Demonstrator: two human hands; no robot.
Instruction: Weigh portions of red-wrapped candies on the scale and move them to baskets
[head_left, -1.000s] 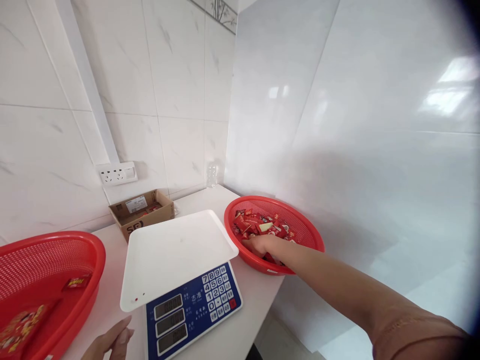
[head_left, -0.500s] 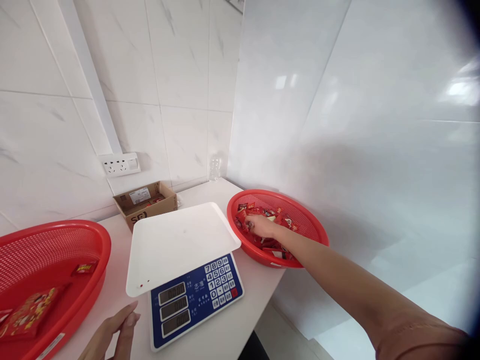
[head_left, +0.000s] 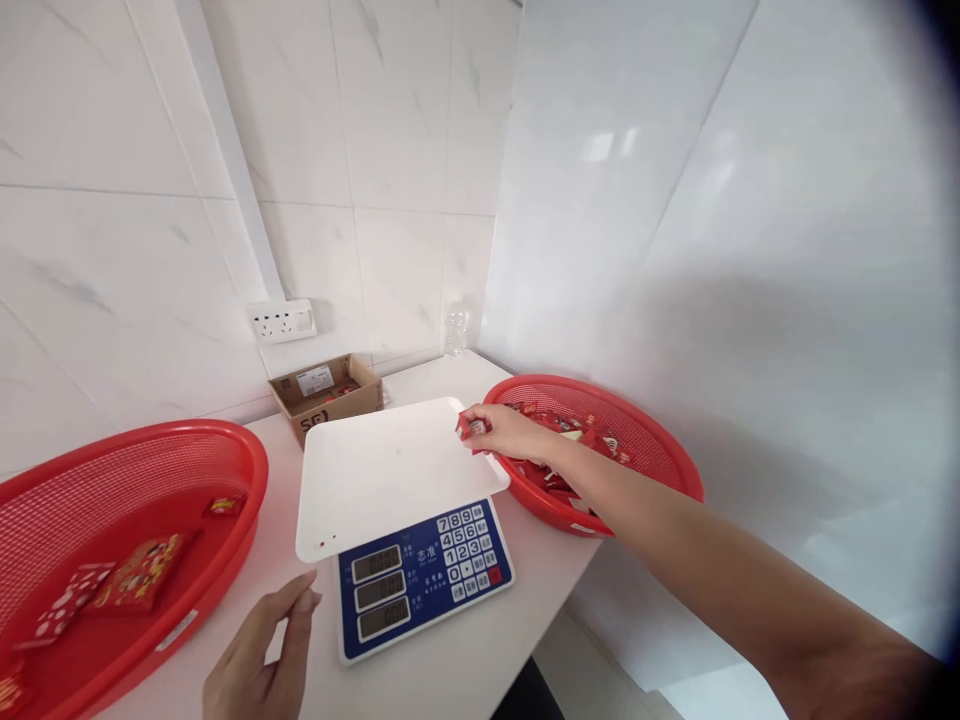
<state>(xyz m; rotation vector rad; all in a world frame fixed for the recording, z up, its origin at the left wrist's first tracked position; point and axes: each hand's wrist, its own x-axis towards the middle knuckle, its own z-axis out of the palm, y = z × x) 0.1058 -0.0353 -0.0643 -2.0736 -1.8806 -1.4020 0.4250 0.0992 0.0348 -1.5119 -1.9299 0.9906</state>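
My right hand [head_left: 506, 432] is closed on a small red snack packet [head_left: 471, 428], held above the right edge of the scale's white pan [head_left: 390, 470]. Whether more than one packet is in the fingers I cannot tell. Below the pan, the blue keypad panel [head_left: 427, 572] of the weighing scale faces me. Close to the scale's left front corner, my left hand [head_left: 262, 650] has thumb and finger pinched together with nothing visible between them. Under my right forearm stands a red plastic basket [head_left: 652, 440] holding many small red packets [head_left: 592, 440].
At the left, another red basket [head_left: 232, 450] contains several packets, among them a larger red bag [head_left: 142, 572]. An open cardboard box [head_left: 337, 400] stands behind the pan. A clear plastic bottle [head_left: 455, 332] is in the corner by the wall. The white table [head_left: 555, 585] ends toward the right front.
My right hand has risen out of the right basket with a red packet and moved left to the pan's edge. The view has shifted left, showing more of the left basket.
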